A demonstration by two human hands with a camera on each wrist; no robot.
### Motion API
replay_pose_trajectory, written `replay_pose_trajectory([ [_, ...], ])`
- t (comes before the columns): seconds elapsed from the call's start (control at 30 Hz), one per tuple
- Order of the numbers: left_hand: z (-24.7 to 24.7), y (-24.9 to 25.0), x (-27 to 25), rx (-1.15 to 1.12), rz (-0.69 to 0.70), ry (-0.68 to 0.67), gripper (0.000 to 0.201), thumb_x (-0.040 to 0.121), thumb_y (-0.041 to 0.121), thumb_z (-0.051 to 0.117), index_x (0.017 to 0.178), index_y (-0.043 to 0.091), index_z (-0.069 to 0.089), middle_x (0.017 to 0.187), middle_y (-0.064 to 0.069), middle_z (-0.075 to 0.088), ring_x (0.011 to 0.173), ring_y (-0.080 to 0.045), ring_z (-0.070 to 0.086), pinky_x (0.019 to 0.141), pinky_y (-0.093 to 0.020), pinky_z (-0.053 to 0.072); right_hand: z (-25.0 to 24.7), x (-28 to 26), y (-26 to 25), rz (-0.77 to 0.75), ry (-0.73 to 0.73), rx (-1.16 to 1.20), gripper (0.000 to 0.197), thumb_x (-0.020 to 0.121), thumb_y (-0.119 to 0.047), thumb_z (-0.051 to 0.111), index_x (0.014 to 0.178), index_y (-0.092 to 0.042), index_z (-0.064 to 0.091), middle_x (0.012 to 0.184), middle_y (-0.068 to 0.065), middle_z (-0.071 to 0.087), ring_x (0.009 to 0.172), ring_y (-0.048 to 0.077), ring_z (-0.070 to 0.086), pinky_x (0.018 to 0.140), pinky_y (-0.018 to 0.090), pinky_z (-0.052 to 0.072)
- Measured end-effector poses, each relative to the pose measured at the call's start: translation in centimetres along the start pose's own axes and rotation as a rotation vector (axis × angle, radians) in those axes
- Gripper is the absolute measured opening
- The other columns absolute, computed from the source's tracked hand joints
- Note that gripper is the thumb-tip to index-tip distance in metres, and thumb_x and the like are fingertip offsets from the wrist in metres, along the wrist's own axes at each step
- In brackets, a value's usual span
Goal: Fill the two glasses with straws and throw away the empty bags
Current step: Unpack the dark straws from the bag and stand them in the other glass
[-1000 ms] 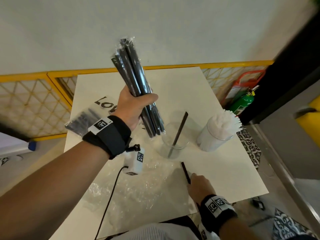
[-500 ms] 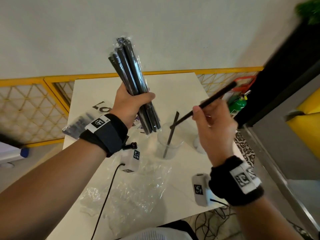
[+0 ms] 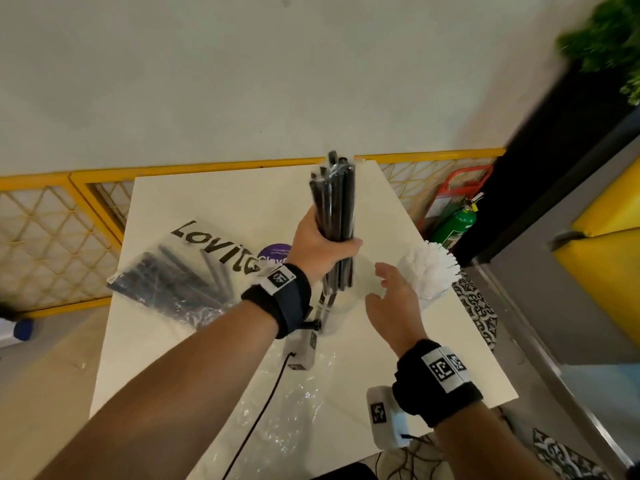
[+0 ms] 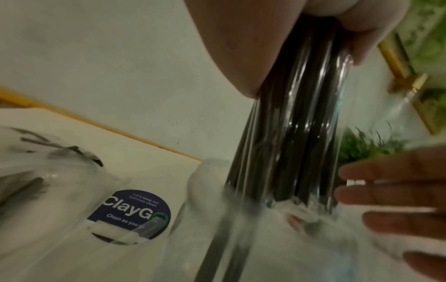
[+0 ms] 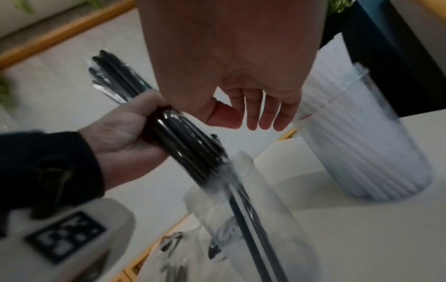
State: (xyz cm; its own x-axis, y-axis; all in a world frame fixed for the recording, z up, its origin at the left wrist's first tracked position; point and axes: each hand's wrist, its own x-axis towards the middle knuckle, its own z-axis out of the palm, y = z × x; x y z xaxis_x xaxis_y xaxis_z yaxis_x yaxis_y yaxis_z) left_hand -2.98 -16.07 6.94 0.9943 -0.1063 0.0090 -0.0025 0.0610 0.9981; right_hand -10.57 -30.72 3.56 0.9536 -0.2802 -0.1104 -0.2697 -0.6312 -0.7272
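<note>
My left hand (image 3: 322,249) is gripping the bundle of black straws (image 3: 335,209) around its lower half, fingers and thumb curled fully round it, and is holding it nearly upright with its lower end just over the mouth of the clear glass (image 3: 341,308). My right hand (image 3: 393,299) is holding nothing; its fingers are spreading loosely beside that glass. The head view is showing the whole bundle and both wrists, but my left forearm and wristband are covering most of the glass there. The right wrist view is showing what the head view is not: two black straws (image 5: 251,213) already standing inside the glass (image 5: 243,209), and clear film wrapping the bundle (image 5: 183,145). The left wrist view is showing the bundle's lower end (image 4: 289,143) meeting the glass rim, though blur is making it impossible to tell whether they are touching. The second glass (image 3: 431,277), packed with white straws, is standing just beside my right hand, toward the table's right edge. A printed bag of black straws (image 3: 180,275) is lying on the left of the white table (image 3: 221,195), partly covering a round purple sticker (image 4: 131,209). An empty clear bag (image 3: 294,410) is lying crumpled near the front edge, partly under my left arm. A green fire extinguisher (image 3: 455,225) is standing beyond the table.
</note>
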Motion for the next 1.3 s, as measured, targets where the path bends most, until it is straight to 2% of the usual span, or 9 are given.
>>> replay_pose_trajectory([
  [0.23, 0.2, -5.4, -1.1, 0.376, 0.030, -0.113, 0.054, 0.065, 0.033, 0.088, 0.109, 0.028, 0.058, 0.102, 0.005, 0.071, 0.093, -0.012, 0.068, 0.082, -0.035, 0.057, 0.2, -0.6, 0.9, 0.015, -0.024, 0.130, 0.068, 0.080, -0.003, 0.057, 0.144, -0.019, 0.039, 0.145, 0.004, 0.045, 0.133, 0.024, 0.043, 0.111, 0.038, 0.038],
  [0.4, -0.5, -7.0, -0.7, 0.625, 0.112, -0.151, 0.070, 0.055, 0.058, 0.082, 0.107, 0.021, 0.052, 0.108, -0.002, 0.060, 0.103, -0.023, 0.052, 0.090, -0.047, 0.048, -2.1, -0.8, -2.3, -0.461, 0.098, 0.330, 0.081, 0.080, -0.033, 0.054, 0.153, -0.019, 0.021, 0.158, 0.001, 0.026, 0.146, 0.019, 0.025, 0.119, 0.047, 0.024],
  [0.5, -1.1, -7.6, -1.6, 0.828, 0.295, -0.075, 0.081, 0.055, 0.072, 0.067, 0.119, 0.024, 0.053, 0.121, 0.002, 0.059, 0.117, -0.026, 0.044, 0.098, -0.045, 0.041, -2.6, 0.0, -5.4, -0.649, 0.224, 0.101, 0.072, 0.094, -0.044, 0.050, 0.154, -0.018, 0.020, 0.163, 0.005, 0.015, 0.151, 0.019, 0.011, 0.123, 0.034, 0.013],
  [0.6, -1.8, -8.3, -2.4, 0.899, 0.408, -0.026, 0.098, 0.055, 0.078, 0.062, 0.133, 0.021, 0.050, 0.137, -0.003, 0.047, 0.122, -0.026, 0.038, 0.100, -0.044, 0.036, -0.2, 2.0, -5.9, -0.620, 0.071, -0.341, 0.063, 0.098, -0.053, 0.027, 0.151, -0.021, 0.032, 0.162, 0.003, 0.023, 0.150, 0.023, 0.016, 0.123, 0.039, 0.014],
  [0.73, -4.1, -7.9, -2.8, 0.832, 0.243, -0.070, 0.116, 0.054, 0.072, 0.070, 0.147, 0.012, 0.036, 0.152, -0.003, 0.031, 0.140, -0.018, 0.027, 0.114, -0.038, 0.023, 1.9, 3.2, -4.1, -0.553, -0.004, -0.411, 0.060, 0.099, -0.048, 0.025, 0.152, -0.020, 0.028, 0.162, 0.005, 0.022, 0.149, 0.024, 0.020, 0.121, 0.047, 0.021],
  [0.87, -7.5, -8.5, -3.3, 0.618, 0.115, -0.130, 0.064, 0.071, 0.023, 0.067, 0.132, 0.010, 0.051, 0.129, 0.002, 0.048, 0.116, -0.013, 0.049, 0.103, -0.034, 0.043, 2.0, 2.9, -4.0, -0.546, -0.010, -0.484, 0.055, 0.102, -0.040, 0.028, 0.153, -0.019, 0.027, 0.162, 0.005, 0.022, 0.149, 0.025, 0.021, 0.120, 0.051, 0.021],
  [0.97, -9.0, -9.1, -3.1, 0.870, -0.043, -0.103, 0.031, 0.082, 0.008, 0.056, 0.110, 0.017, 0.068, 0.111, 0.000, 0.067, 0.104, -0.019, 0.063, 0.096, -0.034, 0.051, 1.4, 2.3, -4.3, -0.565, 0.034, -0.367, 0.056, 0.101, -0.040, 0.035, 0.150, -0.015, 0.033, 0.160, 0.007, 0.027, 0.149, 0.024, 0.020, 0.121, 0.048, 0.021],
  [1.1, -9.0, -11.8, -3.1, 1.288, -0.280, -0.310, 0.032, 0.096, 0.022, 0.048, 0.123, 0.011, 0.059, 0.120, -0.013, 0.066, 0.109, -0.030, 0.064, 0.095, -0.038, 0.052, 0.3, -1.5, -5.2, -0.858, 0.192, -0.148, 0.033, 0.093, -0.009, 0.058, 0.125, -0.001, 0.062, 0.140, 0.011, 0.055, 0.137, 0.025, 0.043, 0.112, 0.039, 0.039],
  [1.3, -8.3, -15.0, -3.2, 1.582, -0.297, -0.355, 0.030, 0.098, 0.012, 0.045, 0.125, 0.003, 0.056, 0.127, -0.013, 0.059, 0.118, -0.028, 0.058, 0.100, -0.035, 0.047, 2.3, -8.3, -3.6, -1.024, -0.049, -0.152, 0.023, 0.084, 0.000, 0.062, 0.103, -0.009, 0.073, 0.119, 0.001, 0.069, 0.113, 0.021, 0.060, 0.099, 0.033, 0.049],
])
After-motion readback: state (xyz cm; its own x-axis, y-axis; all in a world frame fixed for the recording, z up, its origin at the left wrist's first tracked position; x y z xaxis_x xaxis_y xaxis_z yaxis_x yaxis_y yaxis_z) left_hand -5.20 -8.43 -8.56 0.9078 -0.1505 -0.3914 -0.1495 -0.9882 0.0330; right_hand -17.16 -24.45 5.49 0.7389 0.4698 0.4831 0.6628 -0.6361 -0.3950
